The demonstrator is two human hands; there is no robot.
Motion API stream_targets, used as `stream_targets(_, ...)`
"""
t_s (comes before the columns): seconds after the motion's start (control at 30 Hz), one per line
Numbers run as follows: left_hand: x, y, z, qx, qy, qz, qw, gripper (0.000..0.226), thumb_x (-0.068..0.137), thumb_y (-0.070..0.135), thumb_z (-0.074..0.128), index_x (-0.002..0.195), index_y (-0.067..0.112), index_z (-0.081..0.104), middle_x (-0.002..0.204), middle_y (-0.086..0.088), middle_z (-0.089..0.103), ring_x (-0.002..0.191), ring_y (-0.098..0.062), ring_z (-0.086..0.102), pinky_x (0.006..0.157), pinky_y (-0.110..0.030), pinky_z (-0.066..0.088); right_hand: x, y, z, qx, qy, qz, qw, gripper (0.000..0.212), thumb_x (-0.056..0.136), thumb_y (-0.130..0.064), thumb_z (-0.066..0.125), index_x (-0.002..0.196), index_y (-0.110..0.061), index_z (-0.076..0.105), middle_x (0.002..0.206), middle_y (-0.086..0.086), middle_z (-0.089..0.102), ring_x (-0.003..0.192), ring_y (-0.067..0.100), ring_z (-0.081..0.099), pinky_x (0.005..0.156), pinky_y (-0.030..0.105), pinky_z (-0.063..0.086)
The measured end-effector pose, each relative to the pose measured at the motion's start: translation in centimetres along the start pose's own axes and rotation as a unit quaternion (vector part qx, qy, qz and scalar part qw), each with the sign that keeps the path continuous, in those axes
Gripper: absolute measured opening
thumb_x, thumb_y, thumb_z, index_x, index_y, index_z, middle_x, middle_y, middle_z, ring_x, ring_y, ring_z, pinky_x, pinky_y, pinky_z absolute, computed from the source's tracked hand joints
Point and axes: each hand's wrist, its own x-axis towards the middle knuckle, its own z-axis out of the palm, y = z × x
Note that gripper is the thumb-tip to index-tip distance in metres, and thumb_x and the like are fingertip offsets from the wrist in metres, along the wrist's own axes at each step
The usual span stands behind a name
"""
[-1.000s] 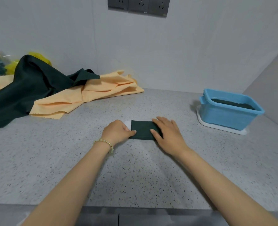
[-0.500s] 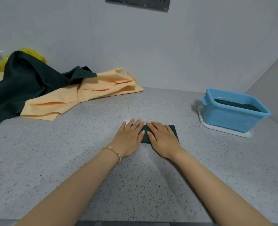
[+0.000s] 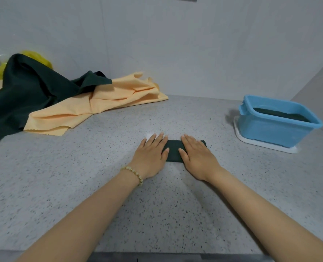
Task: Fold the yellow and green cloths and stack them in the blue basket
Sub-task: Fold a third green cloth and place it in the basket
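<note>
A small folded dark green cloth (image 3: pixel 174 151) lies flat on the speckled counter in the middle. My left hand (image 3: pixel 151 155) presses its left end with straight fingers. My right hand (image 3: pixel 196 154) lies flat on its right part, fingers straight. Both palms cover most of the cloth; only a strip between them and its right corner show. At the right stands the blue basket (image 3: pixel 270 131), with a dark green cloth (image 3: pixel 281 115) lying inside it. Unfolded yellow cloths (image 3: pixel 100 104) and a large dark green cloth (image 3: pixel 30 91) are heaped at the back left.
The basket sits on a white tray (image 3: pixel 289 149) near the right wall. Behind the cloth heap at the far left is a yellow plastic bag (image 3: pixel 37 57). The wall runs along the back, and the counter's front edge is at the bottom.
My left hand went from a curled grip at the cloth's left end to lying flat. Both hands pressed together on the cloth, then slid slightly apart along it.
</note>
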Motion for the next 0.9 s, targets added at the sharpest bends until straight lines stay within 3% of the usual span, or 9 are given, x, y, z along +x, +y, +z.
stream_targets(0.27,-0.2,0.1,-0.2,-0.007,-0.010,0.003,1.000,0.053,0.104,0.038,0.010,0.153,0.022,-0.003,0.160,0.005,-0.007,0.147,-0.013,-0.007,0.118,-0.032,-0.007,-2.0,3.8,-1.4,0.038,-0.023,0.067,0.997,0.057,0.103,-0.042,0.014,0.153,-0.016,0.002,0.160,0.000,0.003,0.147,0.012,0.003,0.119,0.031,0.002)
stream_targets(0.33,-0.3,0.0,-0.1,-0.013,-0.012,0.004,1.000,0.053,0.104,0.038,0.010,0.153,0.021,-0.003,0.160,0.004,-0.007,0.147,-0.013,-0.007,0.116,-0.030,-0.007,-2.1,3.5,-2.0,0.082,-0.033,0.077,0.993,0.060,0.102,-0.044,0.021,0.153,-0.017,0.005,0.160,0.001,0.010,0.146,0.016,0.012,0.119,0.033,0.008)
stream_targets(0.4,-0.4,0.0,0.0,-0.017,-0.007,0.004,1.000,0.054,0.104,0.038,0.010,0.153,0.020,-0.002,0.160,0.004,-0.007,0.147,-0.013,-0.006,0.116,-0.028,-0.007,-2.4,3.4,-3.3,0.194,-0.009,0.115,0.974,0.063,0.100,-0.046,0.034,0.152,-0.015,0.015,0.155,0.003,0.027,0.140,0.021,0.030,0.114,0.034,0.022)
stream_targets(0.5,-0.3,-0.1,-0.1,-0.035,-0.006,0.004,0.999,0.054,0.103,0.039,0.009,0.153,0.020,-0.002,0.160,0.004,-0.007,0.147,-0.013,-0.007,0.117,-0.029,-0.006,-3.1,4.2,-5.5,0.307,0.079,0.226,0.921,0.052,0.095,-0.043,0.050,0.132,-0.006,0.048,0.120,0.011,0.065,0.104,0.023,0.063,0.095,0.036,0.046)
stream_targets(0.57,-0.2,-0.1,-0.1,-0.047,-0.014,0.007,0.999,0.054,0.103,0.040,0.009,0.153,0.020,-0.001,0.160,0.004,-0.007,0.147,-0.013,-0.007,0.117,-0.028,-0.006,-3.7,4.3,-6.5,0.389,0.006,0.271,0.880,0.045,0.093,-0.038,0.056,0.111,0.002,0.059,0.086,0.013,0.074,0.070,0.021,0.069,0.072,0.033,0.058)
stream_targets(0.6,-0.2,-0.1,-0.1,-0.053,-0.015,0.007,0.998,0.054,0.103,0.040,0.009,0.153,0.021,-0.001,0.160,0.004,-0.006,0.147,-0.013,-0.007,0.116,-0.028,-0.006,-4.0,4.0,-6.8,0.435,-0.038,0.278,0.855,0.044,0.092,-0.036,0.058,0.107,0.005,0.060,0.080,0.013,0.074,0.064,0.020,0.070,0.063,0.029,0.059)
stream_targets(0.67,-0.2,-0.2,-0.1,-0.070,-0.010,0.011,0.997,0.054,0.103,0.041,0.009,0.153,0.021,0.001,0.160,0.005,-0.005,0.147,-0.012,-0.006,0.116,-0.027,-0.006,-4.0,3.4,-7.0,0.512,-0.075,0.281,0.808,0.042,0.090,-0.032,0.063,0.107,0.006,0.060,0.085,0.016,0.074,0.071,0.021,0.073,0.060,0.025,0.059)
stream_targets(0.77,-0.5,-0.4,-0.1,-0.088,-0.009,0.020,0.996,0.054,0.103,0.042,0.009,0.153,0.021,0.004,0.160,0.006,-0.002,0.147,-0.011,-0.004,0.117,-0.026,-0.005,-2.9,2.0,-6.3,0.616,-0.032,0.267,0.741,0.036,0.088,-0.018,0.066,0.113,0.005,0.056,0.108,0.021,0.068,0.091,0.025,0.070,0.072,0.029,0.060)
stream_targets(0.9,-0.5,-0.7,-0.5,-0.129,-0.031,0.028,0.991,0.058,0.102,0.047,0.011,0.153,0.022,0.007,0.161,0.007,0.001,0.147,-0.009,-0.002,0.116,-0.025,-0.004,-1.6,0.5,-6.0,0.654,0.034,0.259,0.710,0.053,0.091,-0.003,0.058,0.140,-0.005,0.035,0.130,0.019,0.050,0.103,0.028,0.061,0.068,0.033,0.058)
